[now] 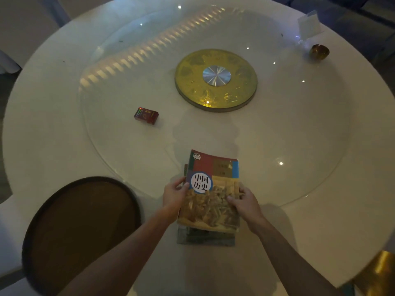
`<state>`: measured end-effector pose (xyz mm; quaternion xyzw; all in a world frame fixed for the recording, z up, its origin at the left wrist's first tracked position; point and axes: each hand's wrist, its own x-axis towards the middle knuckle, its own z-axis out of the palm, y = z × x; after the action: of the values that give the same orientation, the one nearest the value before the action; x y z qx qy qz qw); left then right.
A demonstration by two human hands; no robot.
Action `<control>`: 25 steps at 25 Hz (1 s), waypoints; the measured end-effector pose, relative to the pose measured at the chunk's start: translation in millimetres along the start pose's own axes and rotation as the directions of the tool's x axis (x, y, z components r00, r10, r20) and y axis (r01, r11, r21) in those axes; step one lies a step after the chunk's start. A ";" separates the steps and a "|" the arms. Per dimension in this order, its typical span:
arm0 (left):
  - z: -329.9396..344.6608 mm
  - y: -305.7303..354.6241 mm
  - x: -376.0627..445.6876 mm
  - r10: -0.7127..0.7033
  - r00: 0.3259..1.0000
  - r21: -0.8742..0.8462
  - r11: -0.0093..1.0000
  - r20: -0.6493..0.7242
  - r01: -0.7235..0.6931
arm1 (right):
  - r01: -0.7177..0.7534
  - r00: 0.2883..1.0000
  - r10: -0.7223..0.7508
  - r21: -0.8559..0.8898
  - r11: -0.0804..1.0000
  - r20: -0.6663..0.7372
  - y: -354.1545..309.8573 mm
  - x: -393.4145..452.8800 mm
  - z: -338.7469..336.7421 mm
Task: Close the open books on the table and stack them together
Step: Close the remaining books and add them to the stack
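Observation:
A closed textbook point(211, 189) with a red, blue and yellow cover and a white round title patch lies on top of a stack near the table's front edge. Beneath it, the edge of another book point(205, 239) with a grey-green cover sticks out toward me. My left hand point(174, 197) grips the top book's left edge, thumb on the cover. On the opposite side, my right hand point(243, 201) holds its right edge with fingers laid on the cover. How many books sit under it is hidden.
The round white table point(53, 124) carries a glass turntable with a gold hub point(215, 80) at its centre. A small red box point(146, 115) lies left of the middle. A dark round chair seat point(81, 227) stands at front left. A gold cup point(319, 51) and a card holder point(308, 24) sit far right.

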<state>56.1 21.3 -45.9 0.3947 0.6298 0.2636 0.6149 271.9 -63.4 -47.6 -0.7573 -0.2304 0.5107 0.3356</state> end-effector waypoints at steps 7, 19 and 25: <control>-8.4 -46.4 -30.9 0.196 0.980 0.572 0.806 -0.019 -0.150 | 0.117 0.991 -0.130 -0.256 0.960 -0.035 35.2 -33.4 12.7; -12.4 -62.7 -27.1 0.207 0.978 0.643 0.746 0.022 -0.172 | -0.038 0.989 -0.021 -0.398 0.917 -0.143 36.3 -32.8 20.7; -7.7 -56.0 -11.6 0.120 0.991 0.638 0.768 -0.055 -0.058 | -0.172 0.967 0.098 -0.320 0.932 -0.234 29.6 -14.7 24.3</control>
<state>38.1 -17.8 -84.3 0.5958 0.6900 0.0824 0.4026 244.0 -86.7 -66.6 -0.8683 -0.2243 0.4008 0.1874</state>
